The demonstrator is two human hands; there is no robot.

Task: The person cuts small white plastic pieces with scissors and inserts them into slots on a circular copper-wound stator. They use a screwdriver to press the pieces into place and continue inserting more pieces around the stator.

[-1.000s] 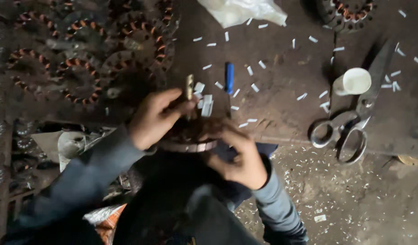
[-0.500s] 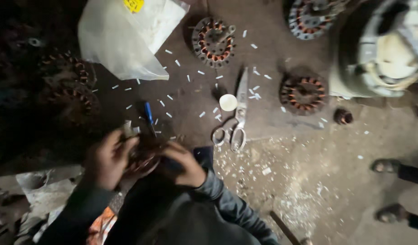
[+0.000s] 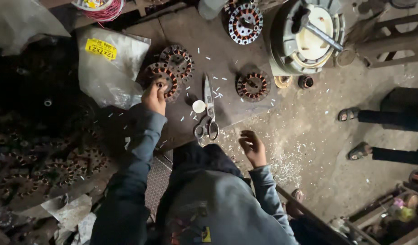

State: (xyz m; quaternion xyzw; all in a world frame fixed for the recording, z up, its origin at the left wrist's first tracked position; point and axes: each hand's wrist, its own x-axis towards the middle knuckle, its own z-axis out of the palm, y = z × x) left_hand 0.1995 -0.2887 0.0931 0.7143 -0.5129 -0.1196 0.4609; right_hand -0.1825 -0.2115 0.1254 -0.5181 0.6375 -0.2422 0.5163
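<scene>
The left hand (image 3: 154, 97) has been stretched out from the lap to a wound stator (image 3: 162, 81) on the board (image 3: 182, 27), and the stator on which both hands were closed half a second ago is no longer seen between them. The fingers appear to be closed on the stator's near rim, though the grip is poorly shown in the dim light. The right hand (image 3: 252, 147) is held empty over the littered floor, fingers loosely curled. A second stator (image 3: 177, 59) lies touching the first; a plastic bag (image 3: 104, 72) lies just to its left. Scissors (image 3: 208, 113) and a white cap (image 3: 199, 106) lie near on the right, with open board between. The board's near edge runs just beyond the knees.
</scene>
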